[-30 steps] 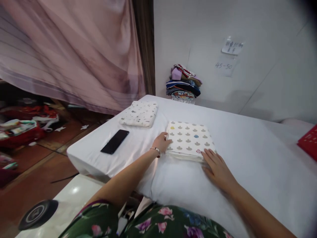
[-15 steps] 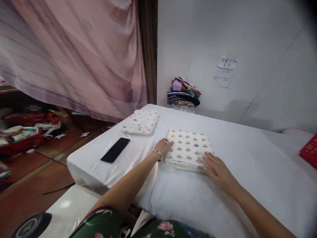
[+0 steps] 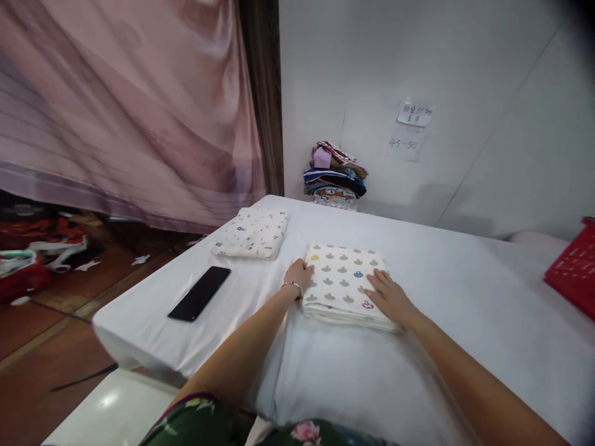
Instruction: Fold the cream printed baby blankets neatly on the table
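Folded patterned cloth (image 3: 341, 279) between 2 hands on the white-covered table (image 3: 465, 297). Right hand (image 3: 389, 298) has slid onto its near corner, flat, released; left hand (image 3: 299, 274) stays against its left edge, open, grasping nothing; pressing continues.

Folded white cloth (image 3: 344, 284) printed with grey and coloured shapes, lying flat, squared, mid-table near the front edge

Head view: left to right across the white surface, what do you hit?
black phone → speckled folded cloth → left hand → patterned folded cloth → red basket
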A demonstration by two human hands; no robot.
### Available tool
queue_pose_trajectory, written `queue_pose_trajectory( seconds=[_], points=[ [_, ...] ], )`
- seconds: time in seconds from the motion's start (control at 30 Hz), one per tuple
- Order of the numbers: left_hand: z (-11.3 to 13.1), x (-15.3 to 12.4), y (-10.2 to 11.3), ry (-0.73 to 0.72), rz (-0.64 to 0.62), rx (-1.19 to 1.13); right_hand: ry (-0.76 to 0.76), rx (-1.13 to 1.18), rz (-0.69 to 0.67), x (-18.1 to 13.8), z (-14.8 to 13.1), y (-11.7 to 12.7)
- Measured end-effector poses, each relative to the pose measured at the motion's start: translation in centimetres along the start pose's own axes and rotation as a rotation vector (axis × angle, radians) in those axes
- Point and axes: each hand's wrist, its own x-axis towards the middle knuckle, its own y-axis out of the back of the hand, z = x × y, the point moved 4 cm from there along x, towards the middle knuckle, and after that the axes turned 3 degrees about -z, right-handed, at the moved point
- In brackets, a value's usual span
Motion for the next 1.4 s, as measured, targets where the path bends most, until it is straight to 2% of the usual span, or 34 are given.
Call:
queue_pose_trajectory(
  seconds=[0.1,0.23,0.47,0.6,0.7,0.77,0.83,1.0,1.1,1.17,1.3,1.4],
  points=[
    [0.3,0.2,0.2,-0.015,-0.025,0.013,0.007,-0.01,-0.024,0.3,-0.9,1.1],
    [0.8,0.4,0.4,-0.037,-0.04,0.041,0.055,-0.075,-0.002,2.5,-2.5,2.4],
    [0.6,0.0,0.2,-0.047,-0.034,0.056,-0.035,-0.086,-0.046,6.3,-1.5,1.5],
    [0.4,-0.2,0.4,-0.019,-0.027,0.036,-0.053,0.102,0.012,6.1,-0.4,1.9],
    [0.5,0.4,0.6,-0.011,-0.076,0.02,-0.215,0.36,0.141,5.2,1.5,2.7],
    [0.4,0.9,0.7,0.015,-0.113,-0.02,-0.357,0.492,0.175,4.6,3.1,2.7],
    [0.4,1.5,0.7,0.064,-0.142,-0.096,-0.441,0.572,0.153,4.1,4.3,2.5],
    [0.5,2.4,0.8,0.12,-0.18,-0.193,-0.524,0.671,0.081,4.0,5.4,2.5],
    [0.2,2.6,0.5,0.124,-0.19,-0.23,-0.51,0.742,0.042,4.4,5.2,2.6],
    [0.0,2.8,0.2,0.108,-0.191,-0.26,-0.469,0.81,0.068,4.7,5.1,2.7],
    [0.8,4.1,-0.1,0.048,-0.188,-0.325,-0.393,0.915,0.203,6.2,5.5,3.6],
    [2.2,6.2,-0.2,0.012,-0.135,-0.321,-0.399,0.836,0.311,7.8,6.3,4.3]
  ],
)
